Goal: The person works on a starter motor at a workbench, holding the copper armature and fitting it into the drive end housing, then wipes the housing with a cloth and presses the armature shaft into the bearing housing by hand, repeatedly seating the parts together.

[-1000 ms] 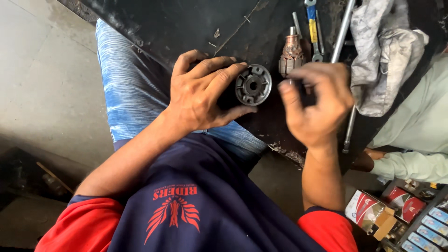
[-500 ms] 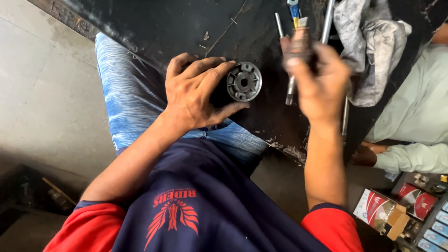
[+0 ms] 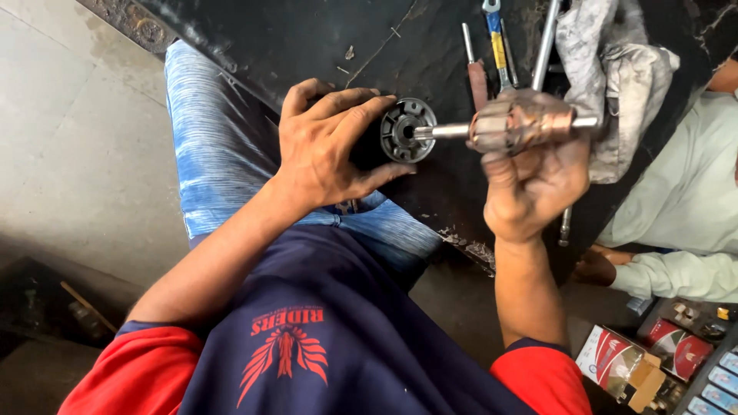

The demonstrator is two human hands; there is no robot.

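Now the right hand [image 3: 534,192] grips a copper-wound armature [image 3: 519,123] horizontally, its shaft tip at the centre bore of the round housing [image 3: 407,129]. A second ago the armature stood upright on the counter [image 3: 254,46] beside the housing; half a second ago it was lifted. The left hand [image 3: 330,150] remains closed around the housing, held against the knee. Shaft and bore appear aligned for insertion. Wrenches [image 3: 496,38] and a grey rag [image 3: 607,69] lie behind, on the counter
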